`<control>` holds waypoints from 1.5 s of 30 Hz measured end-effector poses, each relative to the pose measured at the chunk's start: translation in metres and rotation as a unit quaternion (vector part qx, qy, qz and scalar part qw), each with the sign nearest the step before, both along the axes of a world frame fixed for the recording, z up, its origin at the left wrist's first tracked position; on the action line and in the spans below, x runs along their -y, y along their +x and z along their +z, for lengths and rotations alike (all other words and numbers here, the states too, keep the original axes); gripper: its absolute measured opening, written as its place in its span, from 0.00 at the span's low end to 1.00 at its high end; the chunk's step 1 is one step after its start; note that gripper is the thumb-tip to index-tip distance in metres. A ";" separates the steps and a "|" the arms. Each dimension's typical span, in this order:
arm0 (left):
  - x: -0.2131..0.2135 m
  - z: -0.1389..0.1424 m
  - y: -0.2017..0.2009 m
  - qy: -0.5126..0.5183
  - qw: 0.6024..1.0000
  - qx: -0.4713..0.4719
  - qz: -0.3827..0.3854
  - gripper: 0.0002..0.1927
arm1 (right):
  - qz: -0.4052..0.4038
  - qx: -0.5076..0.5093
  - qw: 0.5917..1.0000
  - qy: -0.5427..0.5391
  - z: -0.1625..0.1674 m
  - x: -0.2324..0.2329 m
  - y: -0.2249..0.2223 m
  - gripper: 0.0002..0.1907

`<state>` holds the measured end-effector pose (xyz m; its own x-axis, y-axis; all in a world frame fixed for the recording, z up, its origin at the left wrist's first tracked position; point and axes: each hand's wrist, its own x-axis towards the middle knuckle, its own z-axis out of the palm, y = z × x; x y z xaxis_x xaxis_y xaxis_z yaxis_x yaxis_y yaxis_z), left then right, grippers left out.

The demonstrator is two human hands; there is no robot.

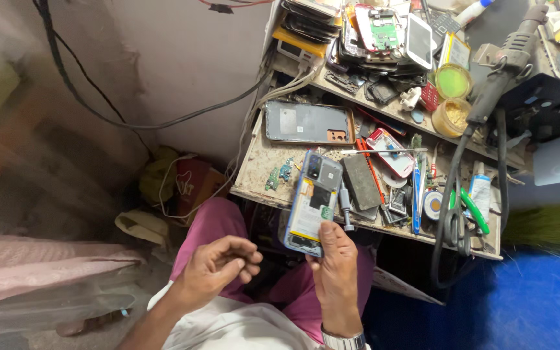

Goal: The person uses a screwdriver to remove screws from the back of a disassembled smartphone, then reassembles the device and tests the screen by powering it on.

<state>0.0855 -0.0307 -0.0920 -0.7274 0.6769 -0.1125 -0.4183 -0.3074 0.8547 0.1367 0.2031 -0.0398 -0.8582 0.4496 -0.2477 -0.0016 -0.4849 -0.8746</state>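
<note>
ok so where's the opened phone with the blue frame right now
In the head view the opened phone is held upright in the right hand, centre frame, just in front of the workbench edge; the left hand is curled beside it, apart.

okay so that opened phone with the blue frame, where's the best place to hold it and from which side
Probably by its long blue side edges near the lower end, coming from below, as the right hand does on the opened phone. Its back is off, so the exposed board and battery face up; fingers are best kept off them.
</note>
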 end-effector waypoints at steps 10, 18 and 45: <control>-0.071 0.064 -0.020 0.095 0.993 -0.002 -0.071 0.46 | 0.166 -0.079 0.959 -0.216 -0.036 0.014 0.020 0.18; -0.074 0.068 -0.014 -0.220 0.936 -0.247 0.124 0.57 | 0.018 0.028 0.948 0.315 -0.016 0.016 0.029 0.14; -0.063 0.077 0.000 -0.325 0.873 -0.319 0.176 0.69 | 0.002 -0.093 0.910 0.403 0.018 0.035 0.027 0.22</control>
